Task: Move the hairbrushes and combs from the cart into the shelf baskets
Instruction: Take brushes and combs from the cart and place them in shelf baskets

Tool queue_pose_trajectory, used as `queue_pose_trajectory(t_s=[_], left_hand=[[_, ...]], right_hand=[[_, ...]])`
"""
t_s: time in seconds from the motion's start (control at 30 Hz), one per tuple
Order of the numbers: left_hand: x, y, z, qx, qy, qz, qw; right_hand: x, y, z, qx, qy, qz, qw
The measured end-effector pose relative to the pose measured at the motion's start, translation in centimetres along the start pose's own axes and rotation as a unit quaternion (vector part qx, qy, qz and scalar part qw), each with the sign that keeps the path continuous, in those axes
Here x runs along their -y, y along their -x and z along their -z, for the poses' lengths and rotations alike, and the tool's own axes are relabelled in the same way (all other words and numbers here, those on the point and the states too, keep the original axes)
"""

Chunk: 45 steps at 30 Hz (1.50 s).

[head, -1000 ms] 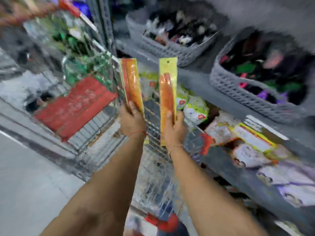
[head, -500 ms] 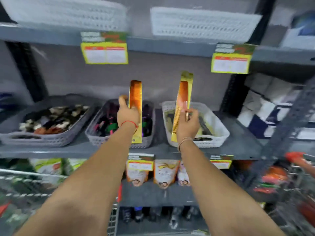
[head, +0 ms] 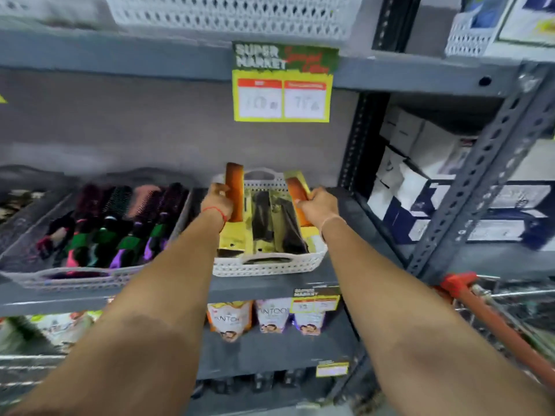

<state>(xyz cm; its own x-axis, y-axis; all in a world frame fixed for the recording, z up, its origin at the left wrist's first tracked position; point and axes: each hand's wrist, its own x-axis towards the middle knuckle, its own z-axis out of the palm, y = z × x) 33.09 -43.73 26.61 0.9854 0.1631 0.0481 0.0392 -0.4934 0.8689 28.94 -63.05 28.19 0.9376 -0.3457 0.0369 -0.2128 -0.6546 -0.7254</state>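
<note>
My left hand [head: 216,202] grips an orange comb in gold packaging [head: 235,193], held upright over the left side of a white shelf basket [head: 267,267]. On the basket's right side, my right hand [head: 318,204] holds a second packaged orange comb [head: 295,187], tilted toward the basket's right wall. Dark combs in gold packs [head: 264,217] lie inside the basket between my hands. A grey basket [head: 72,276] to the left holds several colourful round hairbrushes [head: 120,223].
The red cart handle [head: 486,313] and wire cart sit at the lower right. A price tag [head: 283,82] hangs from the shelf above. Pouches [head: 231,321] line the lower shelf. White boxes [head: 420,175] fill the neighbouring bay behind a grey upright.
Both hands have moved forward and down, bringing the two combs from in front of the shelf into the white basket. The view has shifted closer and to the right.
</note>
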Motion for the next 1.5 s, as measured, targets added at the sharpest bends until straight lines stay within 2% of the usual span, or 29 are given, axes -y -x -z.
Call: queue_pose_trajectory(t_s=[0.1,0.13,0.2,0.27,0.33,0.4,0.47,0.53,0.6,0.7,0.77,0.83,0.93,1.07,1.17,1.23,1.37,1.43,1.47,1.5], left_hand=[[1.7,-0.7,-2.1,0.018,-0.123,-0.019,0.992],[2.3,-0.7,-2.3,0.048,-0.204,-0.012,0.978],[3.0,-0.3,-2.4,0.097,-0.365,0.012,0.926],[3.6,0.2,-2.6,0.136,-0.459,-0.006,0.878],[3.5,0.4,-2.6,0.157,-0.484,-0.011,0.861],[3.1,0.7,-2.3,0.156,-0.453,-0.021,0.878],[2.4,0.9,-1.1,0.12,-0.34,-0.046,0.932],[1.4,1.2,1.0,0.039,-0.229,-0.086,0.969],[0.6,1.4,4.1,-0.077,-0.147,-0.109,0.98],[0.5,2.1,9.7,-0.222,-0.01,-0.109,0.969],[2.0,3.5,14.5,-0.316,0.048,-0.093,0.943],[5.1,5.4,20.1,-0.399,0.054,-0.077,0.912],[12.4,9.9,29.3,-0.471,0.014,0.018,0.882],[24.0,17.6,36.7,-0.462,0.001,0.204,0.863],[30.6,22.0,37.3,-0.394,0.113,0.297,0.862],[33.8,24.4,37.5,-0.362,0.17,0.363,0.842],[39.4,26.5,37.1,-0.242,0.198,0.481,0.819],[42.8,26.7,36.9,-0.223,0.206,0.514,0.802],[45.2,26.3,36.8,-0.236,0.209,0.535,0.784],[46.4,26.7,36.4,-0.232,0.173,0.551,0.783]], right_hand=[[-0.8,-1.0,-1.3,0.018,0.022,0.017,0.999],[-1.1,-1.2,-2.0,0.042,0.058,0.026,0.997],[-2.2,-1.1,-3.5,0.1,0.164,0.03,0.981],[-3.4,-0.6,-4.5,0.116,0.241,0.033,0.963],[-3.9,-0.4,-4.9,0.124,0.247,0.019,0.961],[-3.4,-0.3,-4.5,0.117,0.228,0.026,0.966],[-2.0,0.2,-3.9,0.09,0.182,0.046,0.978],[0.2,0.8,-3.4,0.067,0.143,0.09,0.983],[3.4,1.9,-3.8,0.066,0.124,0.141,0.98],[9.8,4.3,-6.2,0.067,0.04,0.215,0.973],[14.4,6.8,-8.8,0.082,-0.039,0.258,0.962],[18.4,10.0,-11.8,0.127,-0.097,0.275,0.948],[23.2,16.3,-17.6,0.244,-0.155,0.281,0.915],[25.9,24.3,-27.1,0.425,-0.098,0.295,0.85],[25.4,28.6,-33.6,0.544,-0.005,0.259,0.798],[24.8,30.9,-37.8,0.6,0.052,0.233,0.764],[23.4,33.3,-45.0,0.649,0.152,0.245,0.704],[22.5,33.4,-49.1,0.662,0.197,0.272,0.67],[22.4,33.3,-52.3,0.674,0.225,0.291,0.64],[21.4,33.1,-53.6,0.676,0.237,0.306,0.627]])
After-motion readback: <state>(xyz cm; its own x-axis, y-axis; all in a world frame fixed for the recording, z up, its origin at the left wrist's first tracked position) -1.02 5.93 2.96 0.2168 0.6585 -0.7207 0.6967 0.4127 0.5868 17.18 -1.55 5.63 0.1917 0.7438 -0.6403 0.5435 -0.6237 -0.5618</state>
